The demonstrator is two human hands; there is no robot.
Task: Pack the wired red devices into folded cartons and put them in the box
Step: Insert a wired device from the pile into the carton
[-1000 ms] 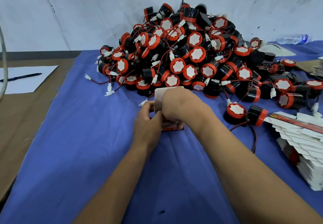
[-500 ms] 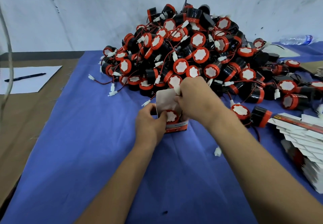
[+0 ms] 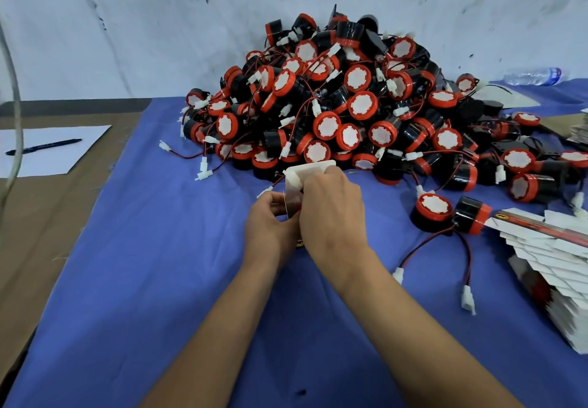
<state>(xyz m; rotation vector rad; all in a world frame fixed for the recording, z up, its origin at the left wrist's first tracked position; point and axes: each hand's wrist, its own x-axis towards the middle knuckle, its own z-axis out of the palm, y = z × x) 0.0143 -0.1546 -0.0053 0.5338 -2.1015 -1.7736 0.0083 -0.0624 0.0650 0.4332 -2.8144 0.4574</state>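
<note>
A small white carton [image 3: 299, 174] stands on the blue cloth at the foot of a big pile of red and black wired devices [image 3: 343, 112]. My left hand [image 3: 270, 220] grips the carton's left side. My right hand [image 3: 332, 213] lies over its top and front, fingers curled on the white flap. Whatever is inside the carton is hidden by my hands. Two loose devices [image 3: 448, 213] with red and black wires lie to the right of my hands.
A stack of flat white cartons [image 3: 553, 258] sits at the right edge. White paper [image 3: 79, 150] with a black pen [image 3: 44, 147] lies on the brown table at left. A plastic bottle [image 3: 534, 76] lies at the back right. A wall stands behind the pile.
The carton's flap was open with a red device showing inside; my right hand has come down over it and the device is now hidden.
</note>
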